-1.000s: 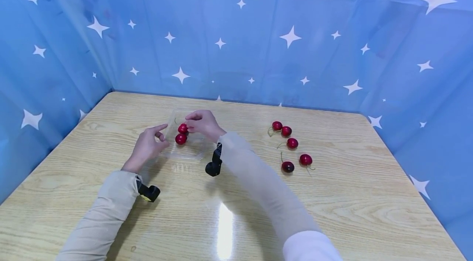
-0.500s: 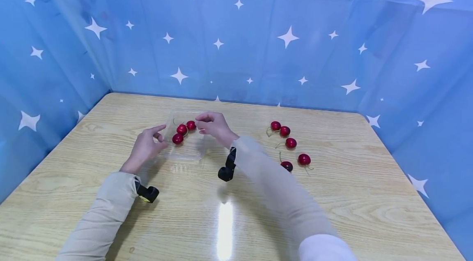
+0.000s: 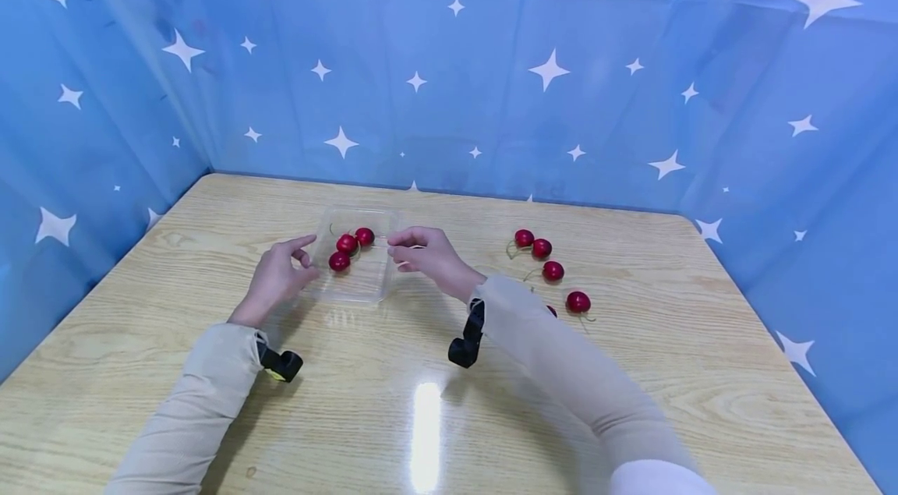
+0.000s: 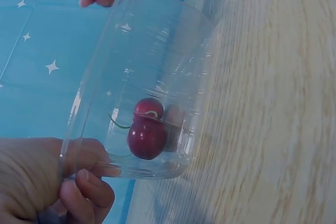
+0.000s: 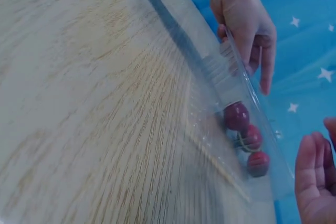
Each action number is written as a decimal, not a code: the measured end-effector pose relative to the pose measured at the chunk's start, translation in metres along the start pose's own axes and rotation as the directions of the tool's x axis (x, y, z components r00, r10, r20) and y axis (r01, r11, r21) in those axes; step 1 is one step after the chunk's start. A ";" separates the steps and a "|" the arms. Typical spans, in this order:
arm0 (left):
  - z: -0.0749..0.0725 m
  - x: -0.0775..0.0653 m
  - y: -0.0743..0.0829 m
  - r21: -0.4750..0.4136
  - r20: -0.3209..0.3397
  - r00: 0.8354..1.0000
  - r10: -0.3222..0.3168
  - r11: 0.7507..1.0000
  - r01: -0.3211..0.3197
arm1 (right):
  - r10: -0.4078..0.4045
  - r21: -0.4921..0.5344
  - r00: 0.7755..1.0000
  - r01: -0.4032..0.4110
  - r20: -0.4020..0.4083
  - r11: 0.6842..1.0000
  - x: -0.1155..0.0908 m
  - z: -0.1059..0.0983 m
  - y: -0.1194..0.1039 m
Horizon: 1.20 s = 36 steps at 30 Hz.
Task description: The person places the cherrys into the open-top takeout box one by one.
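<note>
A clear plastic box [image 3: 351, 298] stands on the table at left of centre, holding 3 red cherries with stems, among them a front cherry [image 3: 340, 262] and a rear cherry [image 3: 364, 236]. At its left wall, my left hand [image 3: 272, 281] grips the rim between thumb and fingers; the box's clear wall overlaps part of that hand in the left wrist view. Just past the right rim hovers my right hand [image 3: 433, 257], fingers loosely bent and nothing visible in them. In the right wrist view, its fingers [image 5: 310, 169] are apart from the cherries.
Several loose cherries lie on the wooden table [image 3: 666, 370] to the right, among them a cherry [image 3: 553, 270] and a nearer one [image 3: 578, 302]. My right sleeve [image 3: 561, 355] partly covers another. A blue star-patterned curtain [image 3: 449, 74] stands behind the table.
My right hand let go of a third cherry inside the box and drew back to the right, past the rim. My left hand stayed at the box's left side.
</note>
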State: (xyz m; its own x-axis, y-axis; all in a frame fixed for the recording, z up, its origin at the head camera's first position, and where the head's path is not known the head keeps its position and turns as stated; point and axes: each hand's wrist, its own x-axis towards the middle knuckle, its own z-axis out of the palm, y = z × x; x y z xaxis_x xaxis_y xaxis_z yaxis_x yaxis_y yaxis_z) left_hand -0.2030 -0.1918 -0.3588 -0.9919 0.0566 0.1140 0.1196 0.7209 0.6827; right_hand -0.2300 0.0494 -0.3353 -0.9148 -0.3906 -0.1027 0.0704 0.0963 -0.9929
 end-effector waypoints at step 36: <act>0.000 0.000 0.001 -0.051 0.006 1.000 -0.022 0.998 0.022 | 0.034 -0.124 0.990 -0.051 -0.135 0.991 -0.091 -0.117 0.016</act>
State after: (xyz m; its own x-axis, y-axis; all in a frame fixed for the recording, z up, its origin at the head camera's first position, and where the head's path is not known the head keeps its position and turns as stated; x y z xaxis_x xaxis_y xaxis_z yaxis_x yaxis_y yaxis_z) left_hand -0.2030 -0.1916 -0.3580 -0.9945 0.0450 0.0944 0.0994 0.6856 0.7211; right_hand -0.1927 0.1935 -0.3345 -0.9571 -0.2605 -0.1272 0.0667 0.2291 -0.9711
